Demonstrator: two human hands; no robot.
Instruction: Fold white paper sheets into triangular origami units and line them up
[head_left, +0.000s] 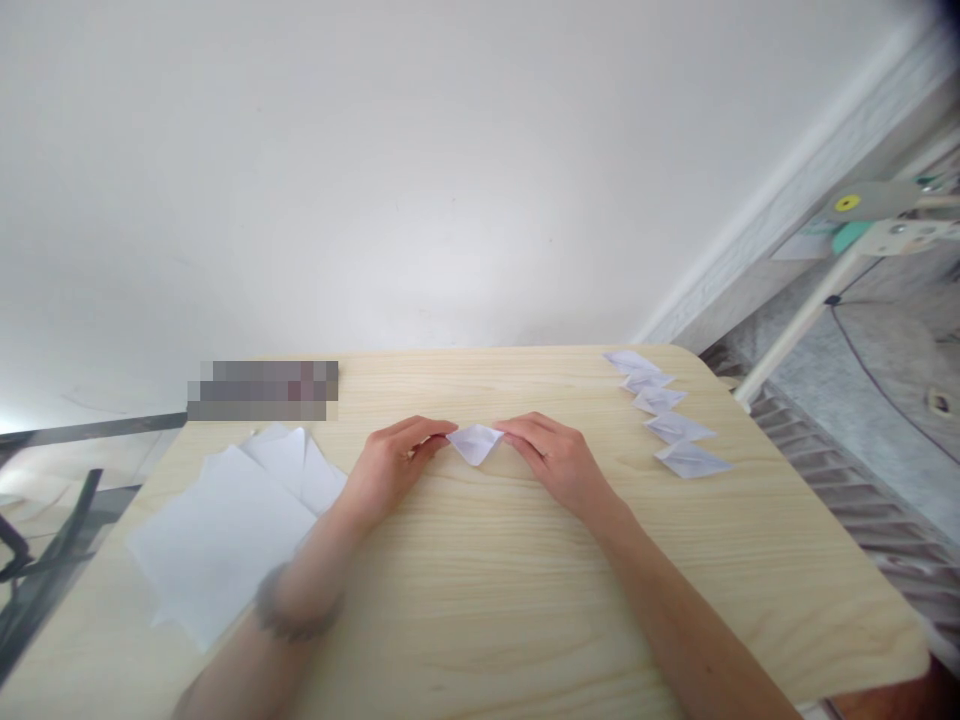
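Between my two hands is a small folded white paper piece (476,445), diamond-shaped from this view, just over the middle of the wooden table. My left hand (401,455) pinches its left corner between thumb and fingers. On the other side, my right hand (546,450) pinches the right corner the same way. Both wrists come in from the near edge, and a dark band circles the left one. Whether the paper touches the tabletop, I cannot tell.
Loose white paper sheets (225,520) lie fanned out on the left of the table (480,620). Several folded paper pieces (679,428) form a row at the right. A pixelated dark object (262,390) sits at the back left. Behind is a white wall; a pale metal stand (810,310) rises at right.
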